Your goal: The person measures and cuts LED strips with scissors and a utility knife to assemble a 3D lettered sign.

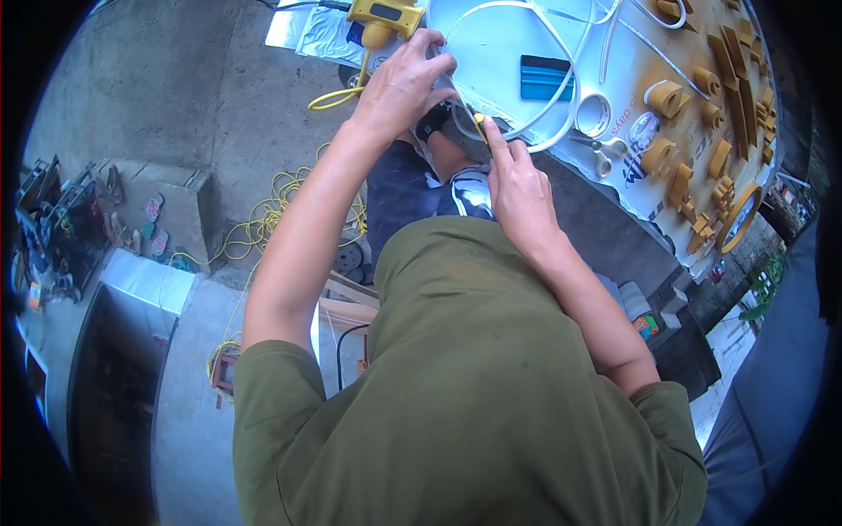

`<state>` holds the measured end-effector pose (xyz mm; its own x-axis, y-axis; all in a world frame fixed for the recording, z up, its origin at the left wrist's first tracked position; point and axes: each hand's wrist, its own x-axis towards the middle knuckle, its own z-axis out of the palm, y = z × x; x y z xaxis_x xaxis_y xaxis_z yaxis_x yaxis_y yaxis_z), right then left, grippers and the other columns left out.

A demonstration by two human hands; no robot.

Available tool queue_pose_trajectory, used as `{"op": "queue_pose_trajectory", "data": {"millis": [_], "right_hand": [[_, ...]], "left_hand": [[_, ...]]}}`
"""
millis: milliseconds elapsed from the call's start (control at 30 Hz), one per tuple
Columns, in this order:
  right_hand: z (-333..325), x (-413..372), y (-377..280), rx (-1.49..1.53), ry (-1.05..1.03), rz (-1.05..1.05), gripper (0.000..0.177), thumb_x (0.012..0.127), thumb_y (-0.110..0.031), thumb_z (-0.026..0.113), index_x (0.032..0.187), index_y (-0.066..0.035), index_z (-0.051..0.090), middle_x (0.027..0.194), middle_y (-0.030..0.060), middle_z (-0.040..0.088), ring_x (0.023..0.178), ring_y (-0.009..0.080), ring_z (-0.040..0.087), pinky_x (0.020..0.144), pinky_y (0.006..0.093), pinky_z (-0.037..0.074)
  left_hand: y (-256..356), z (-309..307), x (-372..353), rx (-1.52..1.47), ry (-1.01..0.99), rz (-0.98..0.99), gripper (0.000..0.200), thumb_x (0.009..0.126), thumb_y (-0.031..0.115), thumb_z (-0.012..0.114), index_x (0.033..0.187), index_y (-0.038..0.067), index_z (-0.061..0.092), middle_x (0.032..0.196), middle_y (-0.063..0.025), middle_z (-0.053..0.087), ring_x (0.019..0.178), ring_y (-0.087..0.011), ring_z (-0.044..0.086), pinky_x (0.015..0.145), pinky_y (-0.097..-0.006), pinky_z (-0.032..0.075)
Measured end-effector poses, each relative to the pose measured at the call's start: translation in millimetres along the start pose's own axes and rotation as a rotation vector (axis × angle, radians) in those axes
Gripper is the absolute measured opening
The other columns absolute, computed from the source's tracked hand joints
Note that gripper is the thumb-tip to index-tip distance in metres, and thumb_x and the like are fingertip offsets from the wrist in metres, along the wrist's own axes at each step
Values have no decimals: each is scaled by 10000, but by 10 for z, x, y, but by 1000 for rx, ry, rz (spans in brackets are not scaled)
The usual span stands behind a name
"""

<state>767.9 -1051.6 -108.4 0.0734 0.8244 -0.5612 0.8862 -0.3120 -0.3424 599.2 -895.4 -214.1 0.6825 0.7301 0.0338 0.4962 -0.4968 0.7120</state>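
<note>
My left hand [405, 86] is closed, its thumb and fingers pinching a narrow white strip [462, 98] at the table's near edge. The strip slants down towards my right hand [524, 188]. A small yellow-and-black cutter [480, 128] is gripped in my right hand, its tip against or very near the strip; the blade cannot be made out. Loops of white edging [574, 83] curl over the table beyond my hands. Just past the left fingers lies a yellow heat gun [386, 16]. A teal squeegee [545, 79] rests inside the loops.
To the right on the table [614, 197] are a roll of tape [594, 115], scissors [602, 156] and several golden-brown cut letter shapes [667, 98]. A tangled yellow cord [281, 206] lies on the floor at left. Slippers [154, 207] sit on a concrete step.
</note>
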Motion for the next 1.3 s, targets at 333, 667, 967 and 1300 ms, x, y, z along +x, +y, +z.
{"op": "queue_pose_trajectory", "data": {"millis": [333,667,967,1300], "right_hand": [[-38,-46,48,40,-14,-9,689,974,-18,615,1625,-119,413,1032,203,599,825,430,675,750,542,567],[-132,163,135,14,44,-78,677,978,-24,604,1620,-146,429,1070,214,617,845,439,693,775,542,574],[-190,165,120,34,3,-58,671,991,-35,589,1627,-170,424,1076,221,614,863,456,679,797,553,556],[-154,121,129,-32,8,-67,675,984,-23,590,1624,-148,414,1074,228,619,850,458,691,773,558,572]], "left_hand": [[80,106,-24,30,108,-38,325,805,228,880,1018,67,694,1248,-118,604,1061,-340,697,864,-460,578],[108,182,110,44,235,-96,217,854,119,832,1008,34,705,1306,-130,617,1015,-317,716,835,-435,594],[34,271,11,-65,182,49,154,831,82,819,963,57,745,1228,-95,696,1071,-302,706,904,-411,593],[41,352,-6,-66,226,31,156,821,55,809,952,33,727,1146,-101,708,1076,-310,693,906,-414,590]]}}
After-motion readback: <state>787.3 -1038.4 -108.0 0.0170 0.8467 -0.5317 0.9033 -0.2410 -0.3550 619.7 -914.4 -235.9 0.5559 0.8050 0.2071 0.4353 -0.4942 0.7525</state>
